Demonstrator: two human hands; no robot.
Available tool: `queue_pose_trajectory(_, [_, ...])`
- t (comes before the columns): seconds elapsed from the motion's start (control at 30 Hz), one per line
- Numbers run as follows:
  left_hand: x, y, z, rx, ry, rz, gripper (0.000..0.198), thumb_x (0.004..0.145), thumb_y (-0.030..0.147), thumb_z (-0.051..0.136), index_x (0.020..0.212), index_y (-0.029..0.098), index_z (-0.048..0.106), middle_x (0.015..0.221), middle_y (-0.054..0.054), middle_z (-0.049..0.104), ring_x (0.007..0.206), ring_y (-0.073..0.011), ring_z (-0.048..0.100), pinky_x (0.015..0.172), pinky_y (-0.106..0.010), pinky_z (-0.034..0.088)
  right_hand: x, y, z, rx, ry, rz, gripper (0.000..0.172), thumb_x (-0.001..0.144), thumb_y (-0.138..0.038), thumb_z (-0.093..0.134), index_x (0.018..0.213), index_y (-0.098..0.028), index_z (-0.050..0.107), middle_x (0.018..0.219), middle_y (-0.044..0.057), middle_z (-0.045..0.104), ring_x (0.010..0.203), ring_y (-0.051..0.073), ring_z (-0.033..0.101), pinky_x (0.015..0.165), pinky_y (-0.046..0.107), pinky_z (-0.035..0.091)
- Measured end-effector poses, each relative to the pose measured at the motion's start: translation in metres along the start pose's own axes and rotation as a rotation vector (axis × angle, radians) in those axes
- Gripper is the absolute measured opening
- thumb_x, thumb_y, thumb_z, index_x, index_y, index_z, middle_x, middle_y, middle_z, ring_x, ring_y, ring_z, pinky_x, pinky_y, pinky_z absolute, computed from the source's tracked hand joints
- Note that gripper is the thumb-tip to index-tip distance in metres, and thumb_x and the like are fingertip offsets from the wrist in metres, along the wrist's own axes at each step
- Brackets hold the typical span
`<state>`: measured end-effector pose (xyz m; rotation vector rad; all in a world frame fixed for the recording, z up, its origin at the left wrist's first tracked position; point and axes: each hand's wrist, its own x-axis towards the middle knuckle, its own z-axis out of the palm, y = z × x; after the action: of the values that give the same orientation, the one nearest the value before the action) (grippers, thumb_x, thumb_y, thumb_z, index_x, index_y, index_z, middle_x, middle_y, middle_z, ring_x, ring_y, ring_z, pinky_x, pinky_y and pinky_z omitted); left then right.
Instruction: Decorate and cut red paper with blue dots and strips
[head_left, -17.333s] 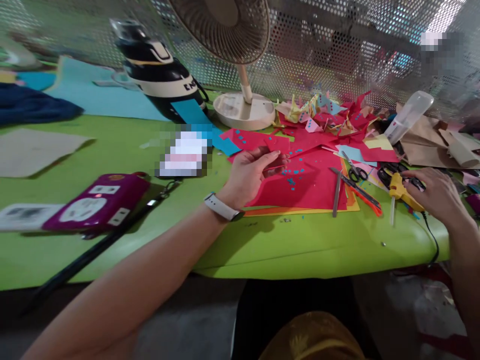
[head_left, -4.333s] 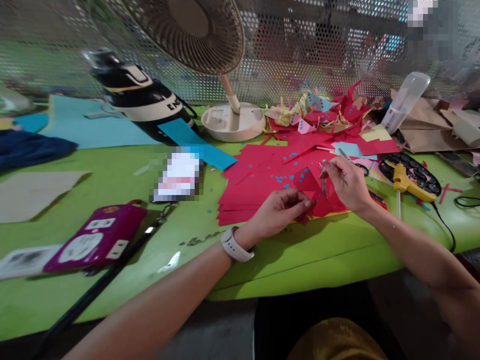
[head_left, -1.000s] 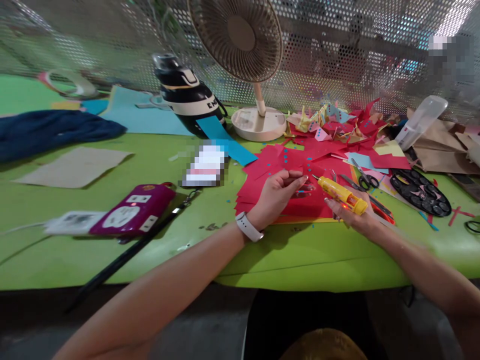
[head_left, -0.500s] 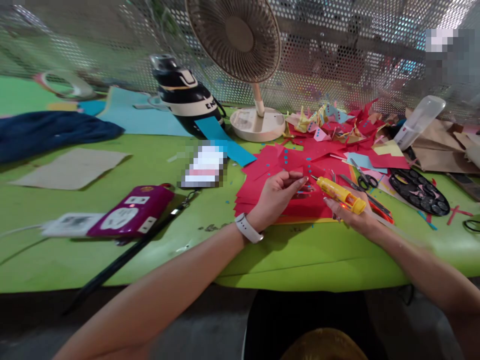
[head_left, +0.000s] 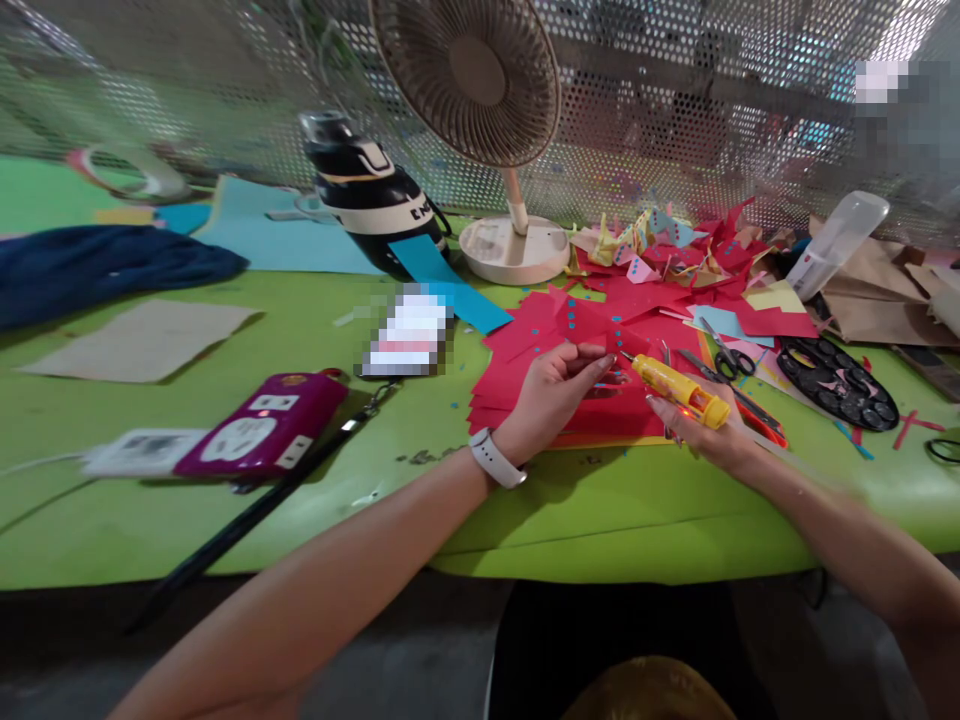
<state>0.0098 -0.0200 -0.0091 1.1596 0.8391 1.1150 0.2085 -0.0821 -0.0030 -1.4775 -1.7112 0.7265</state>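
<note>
Far left of the frame there's a dark blue cloth (head_left: pixel 112 262) bunched up on the green counter (head_left: pixel 420 510), with a flat tan sheet of paper (head_left: pixel 142 340) just below it. A bit lower and to the right sits a purple power strip (head_left: pixel 262 425), with a white plug-in adapter (head_left: pixel 142 452) at its left end. Upper left of center is a tilted black-and-white bottle (head_left: pixel 375 200), and a bright blue paper strip (head_left: pixel 465 295) slants down to the right from it. The round fan (head_left: pixel 480 85) is at top center.

Middle of the frame is the busy bit. The left hand (head_left: pixel 551 390), white watch (head_left: pixel 495 460) on the wrist, reaches in over a messy stack of red sheets (head_left: pixel 499 390), and its fingers look pinched together on the near edge of a small red dotted paper (head_left: pixel 592 322); the fingertips hide part of it. Just right of center, the right hand (head_left: pixel 709 435) has its fingers wrapped around a yellow glue gun (head_left: pixel 679 390), nozzle aimed left, right beside the left fingertips.

Behind, upper right, there's a heap of colorful folded scraps (head_left: pixel 697 245). Further right are black-handled scissors (head_left: pixel 731 362), then a black palette (head_left: pixel 840 385) near the right edge.
</note>
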Motion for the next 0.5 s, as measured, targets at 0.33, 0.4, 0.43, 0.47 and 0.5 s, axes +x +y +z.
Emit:
queue_pose_trajectory(0.33, [-0.0012,0.0025,0.0014,-0.004,0.003,0.010,0.048,0.063,0.053,0.084,0.088,0.016,0.064,0.076,-0.004,0.075,0.072,-0.0203,0.074,0.071,-0.034,0.061,0.0003,0.0026,-0.0003,-0.037,0.001,-0.043,0.029,0.085,-0.050,0.063,0.075,-0.023,0.061,0.059,0.000,0.056,0.053,0.015,0.051,0.050,0.030,0.043])
queue_pose_trajectory(0.4, [-0.0010,0.0027,0.0015,0.001,0.004,0.009,0.048,0.063,0.052,0.084,0.088,0.016,0.064,0.076,-0.004,0.075,0.072,-0.0208,0.074,0.071,-0.035,0.061,0.0003,0.0028,-0.0002,-0.035,0.007,-0.045,0.030,0.084,-0.051,0.063,0.077,-0.022,0.063,0.060,0.000,0.056,0.054,0.015,0.052,0.050,0.030,0.044])
queue_pose_trajectory(0.43, [-0.0009,0.0027,0.0015,-0.001,0.003,0.009,0.048,0.063,0.052,0.084,0.088,0.016,0.064,0.075,-0.004,0.074,0.072,-0.0206,0.074,0.071,-0.035,0.061,0.0002,0.0028,-0.0002,-0.031,0.008,-0.043,0.030,0.084,-0.051,0.063,0.078,-0.022,0.063,0.060,-0.001,0.056,0.054,0.015,0.052,0.050,0.030,0.044])
queue_pose_trajectory(0.47, [-0.0009,0.0028,0.0016,-0.005,0.004,0.009,0.048,0.063,0.052,0.084,0.087,0.016,0.064,0.075,-0.003,0.074,0.072,-0.0204,0.074,0.071,-0.034,0.061,0.0001,0.0026,-0.0002,-0.027,0.007,-0.036,0.030,0.084,-0.051,0.064,0.079,-0.022,0.063,0.059,-0.001,0.056,0.053,0.015,0.051,0.049,0.029,0.044])
queue_pose_trajectory(0.5, [-0.0010,0.0028,0.0017,-0.011,0.003,0.010,0.048,0.063,0.052,0.084,0.087,0.017,0.064,0.075,-0.003,0.074,0.071,-0.0200,0.074,0.071,-0.034,0.061,0.0000,0.0025,-0.0003,-0.024,0.004,-0.026,0.030,0.084,-0.051,0.064,0.079,-0.022,0.063,0.058,-0.001,0.055,0.051,0.014,0.051,0.048,0.029,0.043])
